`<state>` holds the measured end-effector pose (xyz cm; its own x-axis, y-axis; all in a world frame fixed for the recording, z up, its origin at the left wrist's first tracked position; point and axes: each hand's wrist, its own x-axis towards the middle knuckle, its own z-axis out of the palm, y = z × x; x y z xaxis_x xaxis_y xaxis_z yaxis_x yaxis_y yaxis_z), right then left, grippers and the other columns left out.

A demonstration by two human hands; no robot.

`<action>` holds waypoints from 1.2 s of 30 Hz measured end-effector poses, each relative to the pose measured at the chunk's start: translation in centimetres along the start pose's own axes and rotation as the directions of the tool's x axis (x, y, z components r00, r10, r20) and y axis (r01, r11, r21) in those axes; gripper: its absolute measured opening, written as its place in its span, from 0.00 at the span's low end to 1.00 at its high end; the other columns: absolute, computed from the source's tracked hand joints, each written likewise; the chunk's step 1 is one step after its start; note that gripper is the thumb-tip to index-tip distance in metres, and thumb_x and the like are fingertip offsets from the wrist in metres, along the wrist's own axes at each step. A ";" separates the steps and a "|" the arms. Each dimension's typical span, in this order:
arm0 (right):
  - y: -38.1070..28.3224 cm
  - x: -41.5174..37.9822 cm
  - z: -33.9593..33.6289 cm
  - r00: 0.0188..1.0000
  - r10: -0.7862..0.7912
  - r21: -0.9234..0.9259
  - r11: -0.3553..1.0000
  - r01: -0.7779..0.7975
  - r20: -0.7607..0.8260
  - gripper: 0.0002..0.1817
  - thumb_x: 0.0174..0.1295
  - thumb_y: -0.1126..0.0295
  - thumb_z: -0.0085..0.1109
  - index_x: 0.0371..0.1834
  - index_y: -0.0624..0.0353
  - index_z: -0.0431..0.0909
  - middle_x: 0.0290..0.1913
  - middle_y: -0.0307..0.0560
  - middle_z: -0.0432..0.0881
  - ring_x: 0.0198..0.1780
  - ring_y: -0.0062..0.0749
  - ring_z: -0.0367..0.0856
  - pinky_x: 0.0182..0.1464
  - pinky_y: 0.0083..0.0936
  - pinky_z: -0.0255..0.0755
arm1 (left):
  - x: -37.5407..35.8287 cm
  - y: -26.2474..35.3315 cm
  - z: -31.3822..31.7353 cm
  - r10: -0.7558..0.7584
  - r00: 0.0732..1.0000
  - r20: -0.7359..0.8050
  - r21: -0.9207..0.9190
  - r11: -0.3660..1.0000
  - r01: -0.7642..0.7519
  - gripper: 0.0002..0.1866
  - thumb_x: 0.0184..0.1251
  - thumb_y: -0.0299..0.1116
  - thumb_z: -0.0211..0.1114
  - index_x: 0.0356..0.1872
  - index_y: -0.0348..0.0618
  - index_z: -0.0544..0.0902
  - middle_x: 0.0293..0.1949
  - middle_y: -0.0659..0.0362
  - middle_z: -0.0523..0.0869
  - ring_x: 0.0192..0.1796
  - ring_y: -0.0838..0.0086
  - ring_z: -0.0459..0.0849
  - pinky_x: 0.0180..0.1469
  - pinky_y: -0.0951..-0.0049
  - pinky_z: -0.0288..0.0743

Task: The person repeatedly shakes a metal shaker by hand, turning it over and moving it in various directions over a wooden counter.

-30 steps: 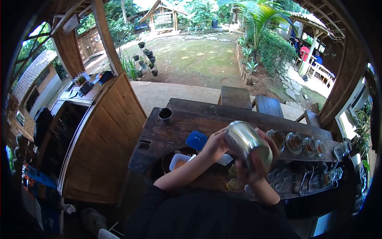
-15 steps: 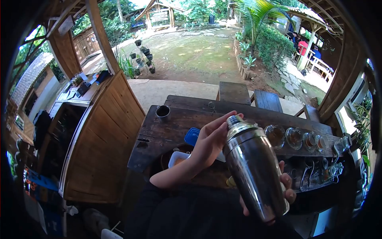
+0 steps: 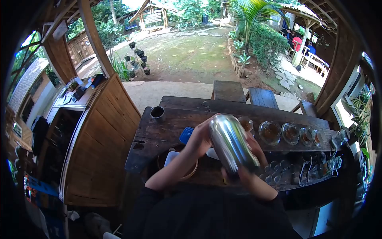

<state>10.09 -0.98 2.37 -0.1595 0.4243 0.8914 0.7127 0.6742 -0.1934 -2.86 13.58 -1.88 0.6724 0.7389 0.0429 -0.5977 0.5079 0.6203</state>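
A shiny metal cocktail shaker [image 3: 231, 139] is held tilted in front of me, over the dark wooden table. My left hand [image 3: 201, 134] is closed on its upper left side, fingers partly hidden behind the metal. Around the lower right side wraps my right hand [image 3: 246, 178], slightly blurred. The capped end is out of sight. Just left of the shaker, a blue plastic container [image 3: 186, 135] and a white container [image 3: 170, 156] sit on the table, partly covered by my left arm.
A dark metal mug [image 3: 158, 114] stands at the table's back left. Several glass cups on saucers [image 3: 269, 133] line the right side, with tongs [image 3: 303, 171] and small glasses in front. Stools [image 3: 229, 91] stand beyond the table. A wooden cabinet [image 3: 101, 147] is at left.
The shaker has swung up and slightly left, its cap turning away from view and its smooth end now showing. Both hands moved with it, and my right forearm came into view.
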 end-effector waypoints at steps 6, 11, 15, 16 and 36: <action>0.3 -0.6 0.8 0.957 -0.065 0.144 0.983 0.110 -0.282 0.32 0.64 0.53 0.58 0.70 0.44 0.60 0.67 0.62 0.59 0.64 0.57 0.68 0.63 0.51 0.68 | -1.4 1.7 3.3 -0.018 0.998 0.054 0.085 0.996 0.013 0.22 0.72 0.38 0.52 0.61 0.34 0.72 0.55 0.52 0.80 0.57 0.68 0.80 0.59 0.64 0.73; 1.6 1.4 2.0 0.925 -0.213 0.000 0.975 0.224 -0.316 0.28 0.57 0.63 0.64 0.62 0.48 0.68 0.63 0.62 0.66 0.62 0.55 0.71 0.63 0.45 0.69 | -2.4 2.5 4.0 0.082 0.996 -0.016 0.158 0.984 -0.079 0.22 0.73 0.36 0.53 0.62 0.34 0.71 0.57 0.52 0.80 0.59 0.69 0.78 0.61 0.62 0.71; 3.5 1.8 4.3 0.976 -0.008 0.010 1.000 0.011 -0.217 0.26 0.54 0.70 0.66 0.57 0.45 0.71 0.61 0.62 0.63 0.59 0.61 0.72 0.61 0.47 0.70 | 2.7 -1.6 -5.0 -0.126 0.992 0.030 -0.076 0.989 0.128 0.21 0.73 0.36 0.53 0.61 0.35 0.72 0.56 0.53 0.81 0.57 0.69 0.79 0.60 0.62 0.72; 2.8 2.5 3.1 0.948 -0.143 0.000 0.989 0.149 -0.283 0.28 0.53 0.72 0.67 0.58 0.45 0.70 0.61 0.61 0.63 0.59 0.58 0.72 0.61 0.45 0.71 | 3.1 -0.7 -3.6 -0.104 0.993 0.057 -0.080 0.991 0.108 0.21 0.72 0.36 0.53 0.61 0.35 0.72 0.55 0.54 0.81 0.57 0.69 0.80 0.60 0.62 0.72; 4.2 -0.7 3.4 0.996 -0.007 0.029 1.000 0.009 -0.085 0.36 0.54 0.66 0.70 0.65 0.36 0.62 0.66 0.59 0.55 0.64 0.66 0.64 0.61 0.60 0.66 | 4.4 -1.2 -2.5 -0.138 0.990 -0.036 -0.069 0.988 0.135 0.19 0.73 0.35 0.50 0.58 0.32 0.73 0.54 0.49 0.81 0.56 0.64 0.80 0.61 0.61 0.72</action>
<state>10.84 3.64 -0.47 -0.1059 0.3672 0.9241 0.6915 0.6950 -0.1969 -0.25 17.28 -4.38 0.7324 0.6771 -0.0714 -0.5296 0.6325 0.5653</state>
